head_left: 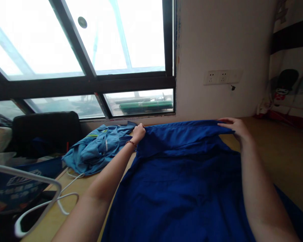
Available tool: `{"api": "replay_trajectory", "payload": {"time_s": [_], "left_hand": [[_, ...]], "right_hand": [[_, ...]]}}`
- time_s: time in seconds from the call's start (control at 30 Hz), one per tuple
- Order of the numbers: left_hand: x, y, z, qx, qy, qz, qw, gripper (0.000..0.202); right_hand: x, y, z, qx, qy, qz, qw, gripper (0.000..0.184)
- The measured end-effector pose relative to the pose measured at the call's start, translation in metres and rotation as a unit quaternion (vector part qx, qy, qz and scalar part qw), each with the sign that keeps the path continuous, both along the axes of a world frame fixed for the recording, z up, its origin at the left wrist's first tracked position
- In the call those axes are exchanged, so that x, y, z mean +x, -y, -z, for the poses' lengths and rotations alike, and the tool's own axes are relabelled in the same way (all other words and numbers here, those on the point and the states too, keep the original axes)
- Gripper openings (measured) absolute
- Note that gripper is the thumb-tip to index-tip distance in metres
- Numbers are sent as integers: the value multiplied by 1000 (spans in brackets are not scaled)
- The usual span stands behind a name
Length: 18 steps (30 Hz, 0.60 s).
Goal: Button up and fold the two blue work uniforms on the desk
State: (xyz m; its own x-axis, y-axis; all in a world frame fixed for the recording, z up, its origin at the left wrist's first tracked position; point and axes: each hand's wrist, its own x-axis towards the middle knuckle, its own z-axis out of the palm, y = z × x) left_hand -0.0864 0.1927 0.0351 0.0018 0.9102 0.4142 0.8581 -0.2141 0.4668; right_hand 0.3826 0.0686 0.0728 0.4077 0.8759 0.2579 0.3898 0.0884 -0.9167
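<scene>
While our left hand [138, 132] curls tight in a fist around the far left corner of the cloth [171, 188], our right hand [235, 127], its fingers straighter and nearly together, pinches the far right corner. Between them the far edge runs left to right, almost level, pointing its broad side at the wall [217, 43]. From there we see the cloth's long axis run back toward us, between our forearms, and out of view below; where it ends, we cannot tell. It lies over the table [275, 151], creased across the middle. Around our left wrist sits a bracelet [131, 143]. Just beyond it, to the left, a light blue garment [98, 148] lies crumpled, below the window [138, 33].
</scene>
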Motion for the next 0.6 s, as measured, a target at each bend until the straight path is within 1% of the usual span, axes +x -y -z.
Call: {"api": "replay_trajectory", "payload": {"time_s": [0.07,0.1,0.13,0.17,0.23,0.27,0.3,0.33,0.37,0.4,0.47,0.5,0.6], "left_hand": [[11,10,6,23,-55,-37,998,34],[18,16,10,35,-88,-41,995,42],[24,25,13,43,-122,-25,991,48],[29,34,17,42,-152,13,987,51],[38,54,26,17,-196,130,972,54],[41,65,31,4,-215,188,958,56],[42,75,36,-2,-229,232,945,57],[43,85,41,0,-240,255,937,56],[41,93,44,7,-247,260,934,52],[39,101,47,15,-253,251,934,46],[29,111,50,20,-266,218,939,32],[22,114,50,17,-273,202,940,30],[-3,117,50,14,-283,169,944,37]], "right_hand": [[11,-18,25,-38,108,79,990,46],[16,-25,37,-76,134,107,982,47],[21,-30,49,-122,137,116,976,48],[24,-35,59,-163,121,111,973,50],[26,-41,78,-209,70,92,971,52],[25,-43,86,-215,52,87,971,51],[22,-45,93,-214,43,87,972,48],[18,-46,100,-211,42,87,973,44],[14,-48,106,-210,45,87,973,39],[11,-50,111,-209,49,87,973,35],[6,-53,118,-200,55,91,974,29],[4,-54,120,-192,56,94,975,27],[6,-55,116,-164,35,108,980,18]]}}
